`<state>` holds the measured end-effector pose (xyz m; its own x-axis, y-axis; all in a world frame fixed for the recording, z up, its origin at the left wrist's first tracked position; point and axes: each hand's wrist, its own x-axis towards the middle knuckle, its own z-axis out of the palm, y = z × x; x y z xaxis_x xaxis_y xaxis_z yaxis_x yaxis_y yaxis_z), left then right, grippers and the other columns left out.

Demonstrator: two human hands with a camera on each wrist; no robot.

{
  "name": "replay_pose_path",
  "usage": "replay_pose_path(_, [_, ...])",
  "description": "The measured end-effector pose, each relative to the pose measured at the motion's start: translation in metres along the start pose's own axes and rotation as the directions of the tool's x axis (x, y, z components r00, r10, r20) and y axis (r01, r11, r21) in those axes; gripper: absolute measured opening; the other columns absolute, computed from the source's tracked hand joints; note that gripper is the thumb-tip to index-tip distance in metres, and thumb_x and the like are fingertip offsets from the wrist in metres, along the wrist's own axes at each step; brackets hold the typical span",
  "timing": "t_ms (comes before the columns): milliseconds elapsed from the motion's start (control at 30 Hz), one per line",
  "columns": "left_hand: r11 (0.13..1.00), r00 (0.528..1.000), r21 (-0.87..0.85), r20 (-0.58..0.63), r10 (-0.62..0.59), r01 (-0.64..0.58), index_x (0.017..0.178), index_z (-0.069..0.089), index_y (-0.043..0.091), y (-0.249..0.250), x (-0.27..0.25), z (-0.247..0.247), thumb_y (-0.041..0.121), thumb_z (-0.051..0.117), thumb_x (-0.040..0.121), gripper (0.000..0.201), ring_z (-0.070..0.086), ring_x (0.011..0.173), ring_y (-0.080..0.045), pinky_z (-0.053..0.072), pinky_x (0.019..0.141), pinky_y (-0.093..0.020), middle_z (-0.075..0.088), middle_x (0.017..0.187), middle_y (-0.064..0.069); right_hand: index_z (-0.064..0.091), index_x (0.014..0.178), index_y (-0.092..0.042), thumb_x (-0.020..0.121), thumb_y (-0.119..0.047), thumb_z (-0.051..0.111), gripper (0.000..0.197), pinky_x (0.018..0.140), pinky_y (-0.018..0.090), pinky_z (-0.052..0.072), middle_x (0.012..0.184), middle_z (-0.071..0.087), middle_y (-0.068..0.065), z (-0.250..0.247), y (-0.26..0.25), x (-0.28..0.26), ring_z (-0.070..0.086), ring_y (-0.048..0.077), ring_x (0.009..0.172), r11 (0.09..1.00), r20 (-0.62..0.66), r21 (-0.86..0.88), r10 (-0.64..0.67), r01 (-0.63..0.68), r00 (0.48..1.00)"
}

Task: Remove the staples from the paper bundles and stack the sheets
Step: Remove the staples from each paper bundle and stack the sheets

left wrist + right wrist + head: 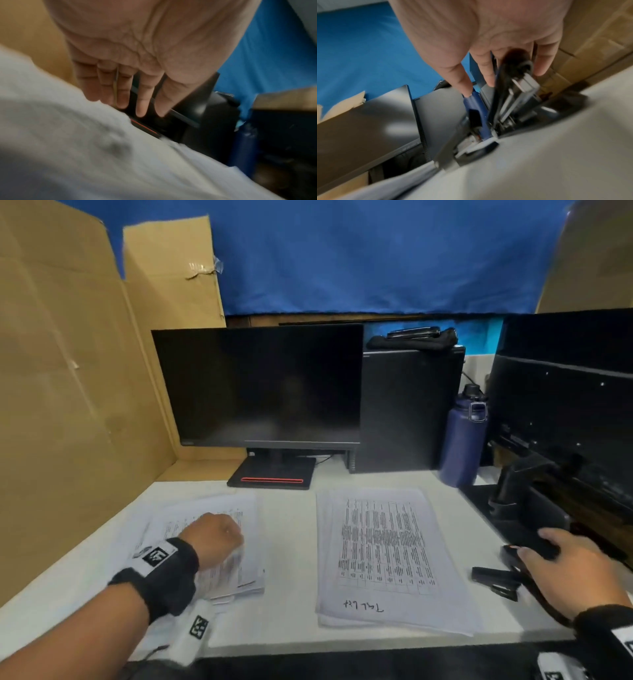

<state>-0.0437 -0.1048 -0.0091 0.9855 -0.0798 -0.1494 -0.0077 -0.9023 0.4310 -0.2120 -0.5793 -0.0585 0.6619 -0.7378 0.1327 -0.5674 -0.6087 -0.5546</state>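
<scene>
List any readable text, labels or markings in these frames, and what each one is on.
Nothing can be read with confidence.
Centre paper stack: printed table, too small and blurred to read.
Same stack, near edge: a short handwritten note, upside down to the camera, not legible.
Left paper bundles: printed text, blurred.
Wristband tags: black-and-white pattern markers, no words.
Monitor: small badge at lower left, unreadable.
</scene>
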Motion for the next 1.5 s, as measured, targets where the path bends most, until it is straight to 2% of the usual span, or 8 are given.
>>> replay_pose_path(133, [0.878, 0.974, 0.434, 0.012, -0.227, 0.199, 0.093, 0.064, 0.018, -0.064, 0.004, -0.042, 0.052, 0.06, 0.087, 0.034, 0.066, 0.086, -0.016, 0.051, 0.072, -0.027, 0.068, 0.099, 0.001, 0.049, 0.115, -0.06, 0.074, -0.079, 0.046, 0.046, 0.091, 0.059, 0.054, 0.122, 0.062, 0.0, 0.039, 0.035, 0.049, 0.059, 0.031, 0.109, 0.997, -0.103, -0.01, -0.074, 0.074, 0.992])
replay_pose_path(367, [0.896, 0.942, 0.305, -0.009, -0.337, 0.323, 0.128, 0.058, 0.006, -0.097, 0.012, -0.034, 0.052, 0.083, 0.078, 0.073, 0.068, 0.109, -0.022, 0.054, 0.089, -0.029, 0.07, 0.126, -0.006, 0.056, 0.119, -0.045, 0.063, -0.078, 0.046, 0.066, 0.094, 0.06, 0.052, 0.126, 0.06, 0.005, 0.034, -0.023, 0.001, 0.057, 0.034, 0.113, 0.99, -0.01, 0.006, -0.137, 0.137, 0.99])
replay_pose_path(633, [0.929, 0.959, 0.24, -0.039, -0.28, 0.281, 0.123, 0.063, 0.004, -0.106, 0.005, -0.032, 0.029, 0.061, 0.096, 0.037, 0.065, 0.118, -0.027, 0.052, 0.09, -0.033, 0.065, 0.128, -0.014, 0.057, 0.113, -0.047, 0.051, -0.089, 0.039, 0.078, 0.098, 0.059, 0.051, 0.135, 0.055, 0.002, 0.026, -0.051, -0.041, 0.058, 0.035, 0.11, 0.985, 0.032, -0.019, -0.172, 0.173, 0.985])
replay_pose_path(733, [0.968, 0.961, 0.016, -0.123, -0.246, 0.25, 0.085, 0.053, 0.017, -0.11, -0.003, -0.028, 0.027, 0.06, 0.093, 0.015, 0.054, 0.074, -0.021, 0.042, 0.062, -0.029, 0.056, 0.096, -0.007, 0.055, 0.11, -0.051, 0.041, -0.107, 0.026, 0.093, 0.099, 0.057, 0.05, 0.137, 0.051, 0.0, 0.027, -0.057, -0.044, 0.057, 0.035, 0.115, 0.982, 0.042, 0.018, -0.189, 0.189, 0.981])
replay_pose_path(967, [0.897, 0.915, -0.442, -0.37, -0.16, -0.022, 0.094, 0.056, 0.013, -0.09, -0.044, -0.019, 0.023, 0.06, 0.101, 0.013, 0.041, 0.042, -0.011, 0.032, 0.041, -0.023, 0.053, 0.063, -0.001, 0.06, 0.107, -0.048, 0.071, -0.036, 0.086, 0.046, 0.106, 0.056, 0.038, 0.136, 0.057, -0.004, 0.018, -0.093, -0.088, 0.046, 0.032, 0.127, 0.943, 0.054, 0.089, -0.325, 0.319, 0.944])
replay_pose_path(1133, [0.765, 0.872, -0.556, -0.489, 0.015, -0.325, 0.088, 0.057, 0.007, -0.057, -0.083, -0.022, 0.02, 0.058, 0.103, 0.02, 0.063, 0.072, -0.021, 0.048, 0.067, -0.034, 0.07, 0.076, -0.004, 0.064, 0.115, -0.037, 0.073, -0.028, 0.088, 0.049, 0.107, 0.034, 0.033, 0.128, 0.055, -0.009, 0.033, -0.114, -0.117, 0.051, 0.023, 0.126, 0.8, 0.112, 0.316, -0.566, 0.511, 0.817])
replay_pose_path(1333, [0.595, 0.835, -0.627, -0.53, 0.147, -0.503, 0.091, 0.056, 0.0, -0.016, -0.125, -0.034, 0.013, 0.059, 0.098, 0.015, 0.072, 0.068, -0.007, 0.054, 0.06, -0.014, 0.078, 0.083, -0.003, 0.034, 0.148, -0.039, 0.059, -0.067, 0.084, 0.106, 0.111, 0.038, 0.043, 0.139, 0.052, -0.019, 0.038, -0.176, -0.133, 0.05, 0.005, 0.13, 0.648, 0.352, 0.757, -0.512, 0.084, 0.784])
replay_pose_path(1500, [0.521, 0.89, -0.735, -0.44, 0.121, -0.435, 0.098, 0.053, -0.001, -0.011, -0.13, -0.018, 0.002, 0.065, 0.093, 0.014, 0.073, 0.079, -0.019, 0.059, 0.069, -0.026, 0.078, 0.088, -0.005, 0.068, 0.125, -0.009, 0.07, -0.023, 0.086, 0.059, 0.093, 0.046, 0.056, 0.116, 0.076, 0.008, 0.027, -0.201, -0.137, 0.073, 0.028, 0.107, 0.316, 0.432, 0.901, -0.589, -0.297, 0.683])
